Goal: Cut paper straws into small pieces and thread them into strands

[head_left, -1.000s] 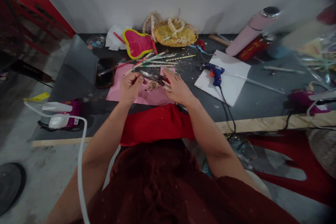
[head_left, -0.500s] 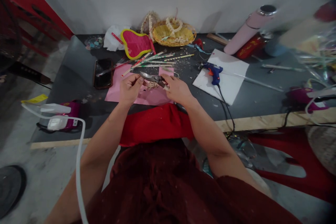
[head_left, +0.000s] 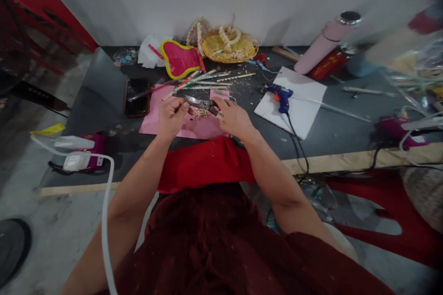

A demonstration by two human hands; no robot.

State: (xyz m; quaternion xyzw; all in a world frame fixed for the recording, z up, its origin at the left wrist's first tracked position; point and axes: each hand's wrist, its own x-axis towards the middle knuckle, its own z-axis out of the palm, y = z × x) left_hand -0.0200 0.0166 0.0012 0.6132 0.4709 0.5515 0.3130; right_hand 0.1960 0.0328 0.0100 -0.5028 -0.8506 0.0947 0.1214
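Observation:
My right hand [head_left: 236, 118] is wrapped around the handles of a pair of pruning shears [head_left: 198, 102], whose blades point left. My left hand [head_left: 169, 118] is closed in a pinch at the blade tips; whatever its fingers hold is too small to make out. Under the shears, a small heap of short pale cut pieces [head_left: 201, 113] lies on a pink paper sheet [head_left: 151, 123]. Just beyond my hands, several thin printed sticks [head_left: 205, 83] lie loosely across one another.
A phone [head_left: 136, 97] lies at left. Behind stand a yellow-rimmed pink piece [head_left: 182, 59] and a wicker basket [head_left: 230, 55]. To the right, a blue glue gun [head_left: 284, 96] rests on a white board [head_left: 308, 117], its cord crossing the table edge. A pink flask [head_left: 327, 46] stands farther right.
The view has shifted very slightly. Both hands and the shears keep practically the same place and pose.

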